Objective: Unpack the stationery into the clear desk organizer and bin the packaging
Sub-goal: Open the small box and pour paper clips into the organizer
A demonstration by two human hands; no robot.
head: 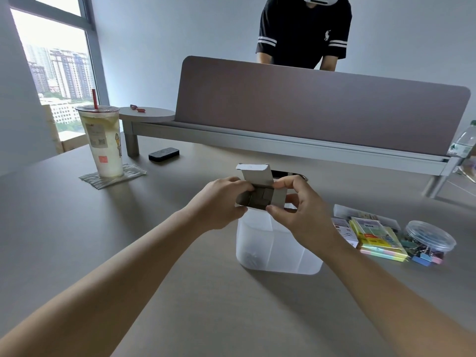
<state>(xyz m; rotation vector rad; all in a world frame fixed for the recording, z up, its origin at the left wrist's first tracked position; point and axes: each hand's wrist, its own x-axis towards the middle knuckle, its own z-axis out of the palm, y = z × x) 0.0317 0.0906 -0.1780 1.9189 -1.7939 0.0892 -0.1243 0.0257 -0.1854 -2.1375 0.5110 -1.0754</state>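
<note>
While my left hand (221,202) grips one end of the small cardboard box (260,194) and my right hand (301,210) pinches the other, I hold it at the centre of the frame, directly above the clear desk organizer (275,243) — top flap raised. Sticky notes (376,238) and a tub of binder clips (428,239) lie at right; an iced drink (103,140) stands upper left.

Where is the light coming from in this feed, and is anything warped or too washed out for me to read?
Head view: daylight enters from the window at left, overexposed at the top; forearm shadows fall rightward on the desk. Wide-angle lens bows the partition and stretches the forearms. The clear desk organizer looks milky, contents unclear; the small cardboard box between both hands is slightly soft.
</note>
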